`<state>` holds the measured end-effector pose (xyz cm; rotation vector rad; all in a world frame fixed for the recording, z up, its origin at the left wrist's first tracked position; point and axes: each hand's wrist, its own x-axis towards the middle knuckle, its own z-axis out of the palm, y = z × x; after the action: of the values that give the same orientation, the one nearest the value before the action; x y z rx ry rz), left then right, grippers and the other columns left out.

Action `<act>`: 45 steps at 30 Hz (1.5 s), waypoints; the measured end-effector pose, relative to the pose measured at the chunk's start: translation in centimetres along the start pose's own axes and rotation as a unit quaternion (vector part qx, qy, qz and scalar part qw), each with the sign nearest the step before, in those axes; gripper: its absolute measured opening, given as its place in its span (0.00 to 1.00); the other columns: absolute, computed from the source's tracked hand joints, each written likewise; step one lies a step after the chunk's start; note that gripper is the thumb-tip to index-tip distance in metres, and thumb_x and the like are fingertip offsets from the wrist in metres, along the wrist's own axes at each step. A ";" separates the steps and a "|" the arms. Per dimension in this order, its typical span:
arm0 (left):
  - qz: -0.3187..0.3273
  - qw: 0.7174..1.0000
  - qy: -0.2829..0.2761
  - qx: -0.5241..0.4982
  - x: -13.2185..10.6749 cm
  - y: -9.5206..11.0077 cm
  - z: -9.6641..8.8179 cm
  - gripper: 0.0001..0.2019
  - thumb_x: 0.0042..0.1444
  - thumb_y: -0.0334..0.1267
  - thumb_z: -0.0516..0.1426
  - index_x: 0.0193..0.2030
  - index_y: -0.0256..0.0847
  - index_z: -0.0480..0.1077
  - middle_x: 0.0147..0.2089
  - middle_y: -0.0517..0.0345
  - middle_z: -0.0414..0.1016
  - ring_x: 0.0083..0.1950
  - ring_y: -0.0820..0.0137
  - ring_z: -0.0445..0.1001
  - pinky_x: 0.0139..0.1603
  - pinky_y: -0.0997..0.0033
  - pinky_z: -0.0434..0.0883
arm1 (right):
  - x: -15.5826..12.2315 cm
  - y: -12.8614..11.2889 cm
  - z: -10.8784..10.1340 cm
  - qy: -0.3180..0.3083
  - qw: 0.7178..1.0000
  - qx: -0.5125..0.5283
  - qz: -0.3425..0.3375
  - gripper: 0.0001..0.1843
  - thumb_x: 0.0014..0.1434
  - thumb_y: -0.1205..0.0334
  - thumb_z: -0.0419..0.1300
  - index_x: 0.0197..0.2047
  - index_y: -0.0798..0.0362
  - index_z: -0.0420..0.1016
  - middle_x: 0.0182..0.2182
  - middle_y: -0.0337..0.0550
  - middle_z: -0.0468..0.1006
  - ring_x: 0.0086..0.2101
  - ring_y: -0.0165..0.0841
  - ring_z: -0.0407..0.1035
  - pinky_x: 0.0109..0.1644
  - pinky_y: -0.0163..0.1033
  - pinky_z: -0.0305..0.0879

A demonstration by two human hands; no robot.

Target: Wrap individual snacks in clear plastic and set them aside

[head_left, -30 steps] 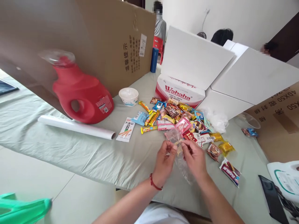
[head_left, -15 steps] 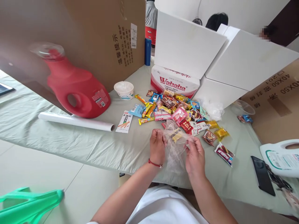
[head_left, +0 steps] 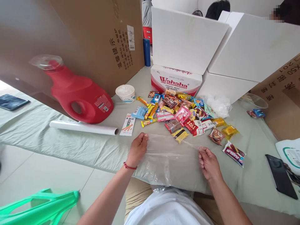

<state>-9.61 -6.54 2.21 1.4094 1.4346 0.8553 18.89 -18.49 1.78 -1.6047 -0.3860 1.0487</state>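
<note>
A clear plastic bag [head_left: 172, 156] is stretched wide between my hands at the table's front edge, its lower part hanging toward my lap. My left hand [head_left: 138, 148], with a red cord at the wrist, pinches one upper corner. The opposite corner is pinched by my right hand [head_left: 208, 162]. Just beyond the bag lies a heap of wrapped snacks [head_left: 173, 106]. A yellow packet [head_left: 180, 135] at the heap's near side is closest to the bag. To the right of the heap, a purple-and-white snack packet [head_left: 233, 153] lies by itself near my right hand.
A red jug [head_left: 82, 97], a white roll [head_left: 84, 128] and a paper cup [head_left: 125, 93] are on the left. White boxes [head_left: 187, 40] stand behind the snacks. A black phone [head_left: 281, 176] lies at right. A green plastic stool [head_left: 42, 206] is on the floor.
My hands have moved apart, left hand to the left and right hand to the right. The bag, bunched before, is now spread taut between them. The view has shifted slightly.
</note>
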 end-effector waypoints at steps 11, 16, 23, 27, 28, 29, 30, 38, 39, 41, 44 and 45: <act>0.220 0.894 0.234 0.312 1.2 0.3 -0.4 0.13 0.68 0.43 0.50 0.50 0.37 0.67 0.47 0.42 0.73 0.49 0.56 0.74 0.45 0.59 0.70 | 3.9 0.3 -0.7 -0.049 0.914 -0.351 -0.198 0.22 0.65 0.40 0.52 0.39 0.49 0.74 0.20 0.34 0.68 0.20 0.32 0.61 0.25 0.35 0.59; 0.457 0.825 0.019 0.333 -3.8 1.5 1.6 0.11 0.67 0.35 0.52 0.53 0.40 0.71 0.50 0.47 0.79 0.53 0.60 0.75 0.56 0.59 0.68 | 3.5 -0.5 -0.3 -0.080 0.895 -0.380 -0.221 0.21 0.68 0.41 0.50 0.39 0.49 0.74 0.21 0.34 0.68 0.21 0.32 0.61 0.26 0.35 0.57; 0.399 0.784 -0.120 0.460 -5.8 -4.1 1.5 0.32 0.68 0.49 0.52 0.75 0.40 0.55 0.77 0.41 0.54 0.77 0.50 0.53 0.75 0.44 0.45 | 6.3 -1.7 -3.2 -0.071 0.850 -0.448 -0.269 0.20 0.69 0.45 0.51 0.42 0.51 0.76 0.25 0.39 0.75 0.26 0.36 0.68 0.34 0.39 0.64; 0.376 0.814 -0.122 0.426 -6.2 -3.6 0.1 0.31 0.69 0.46 0.51 0.76 0.41 0.53 0.77 0.42 0.53 0.79 0.51 0.48 0.75 0.42 0.47 | 5.6 -2.4 -4.4 0.051 0.801 -0.452 -0.390 0.18 0.70 0.51 0.52 0.49 0.54 0.76 0.44 0.53 0.78 0.45 0.44 0.74 0.50 0.49 0.71; 0.371 0.829 -0.101 0.407 -6.3 -2.9 0.0 0.30 0.69 0.44 0.51 0.75 0.40 0.54 0.76 0.41 0.56 0.79 0.52 0.48 0.75 0.42 0.48 | 4.7 -2.4 -4.4 0.075 0.784 -0.448 -0.424 0.17 0.70 0.53 0.52 0.51 0.53 0.76 0.47 0.55 0.77 0.49 0.45 0.72 0.53 0.51 0.70; 0.368 0.843 -0.079 0.383 -6.3 -2.1 0.2 0.28 0.69 0.42 0.51 0.73 0.40 0.56 0.74 0.41 0.60 0.79 0.52 0.49 0.75 0.42 0.51 | 3.5 -2.1 -4.4 0.081 0.767 -0.447 -0.454 0.16 0.71 0.56 0.52 0.54 0.52 0.75 0.49 0.55 0.76 0.52 0.44 0.72 0.56 0.51 0.70; 0.369 0.855 -0.064 0.357 -6.3 -1.3 0.5 0.25 0.68 0.40 0.51 0.71 0.40 0.59 0.72 0.42 0.64 0.78 0.53 0.51 0.74 0.43 0.54 | 2.1 -1.7 -4.4 0.066 0.750 -0.451 -0.479 0.16 0.71 0.59 0.52 0.57 0.51 0.74 0.50 0.54 0.76 0.53 0.44 0.71 0.57 0.51 0.70; 0.335 0.819 -0.112 0.451 -2.4 -1.1 5.2 0.28 0.70 0.47 0.47 0.74 0.39 0.58 0.76 0.43 0.57 0.76 0.53 0.56 0.76 0.42 0.49 | -5.1 4.9 -9.3 -0.230 0.647 -0.573 -0.447 0.37 0.72 0.56 0.54 0.78 0.47 0.45 0.71 0.51 0.61 0.68 0.43 0.59 0.68 0.52 0.65; 0.330 0.813 -0.119 0.465 -2.1 -1.5 5.3 0.29 0.70 0.49 0.47 0.74 0.41 0.57 0.77 0.44 0.55 0.77 0.53 0.55 0.76 0.41 0.48 | -5.0 4.5 -10.3 -0.246 0.661 -0.569 -0.424 0.36 0.72 0.55 0.54 0.78 0.46 0.47 0.71 0.50 0.61 0.68 0.43 0.60 0.67 0.51 0.67; 0.324 0.805 -0.131 0.478 -2.0 -2.0 5.2 0.30 0.70 0.51 0.47 0.75 0.43 0.55 0.78 0.45 0.50 0.78 0.52 0.52 0.76 0.40 0.45 | -4.0 2.5 -11.6 -0.250 0.707 -0.548 -0.370 0.31 0.72 0.53 0.52 0.75 0.45 0.55 0.67 0.51 0.69 0.62 0.43 0.68 0.61 0.49 0.72; 0.328 0.801 -0.134 0.482 -2.4 -2.2 4.9 0.31 0.70 0.51 0.46 0.76 0.44 0.54 0.78 0.46 0.49 0.78 0.52 0.51 0.76 0.39 0.44 | 0.0 -2.9 -9.8 -0.176 0.762 -0.530 -0.328 0.23 0.73 0.54 0.48 0.66 0.46 0.70 0.48 0.49 0.83 0.45 0.43 0.79 0.48 0.48 0.76; 0.330 0.799 -0.133 0.484 -2.5 -2.1 4.8 0.30 0.70 0.51 0.46 0.76 0.44 0.54 0.78 0.45 0.50 0.78 0.52 0.51 0.76 0.38 0.44 | 1.7 -4.8 -8.2 -0.161 0.753 -0.533 -0.350 0.21 0.73 0.55 0.48 0.63 0.46 0.73 0.46 0.50 0.83 0.44 0.44 0.78 0.49 0.50 0.75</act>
<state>-6.03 -9.80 -1.05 2.7933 1.1662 0.2160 27.60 -20.80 5.25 -1.9180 -1.9377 0.4539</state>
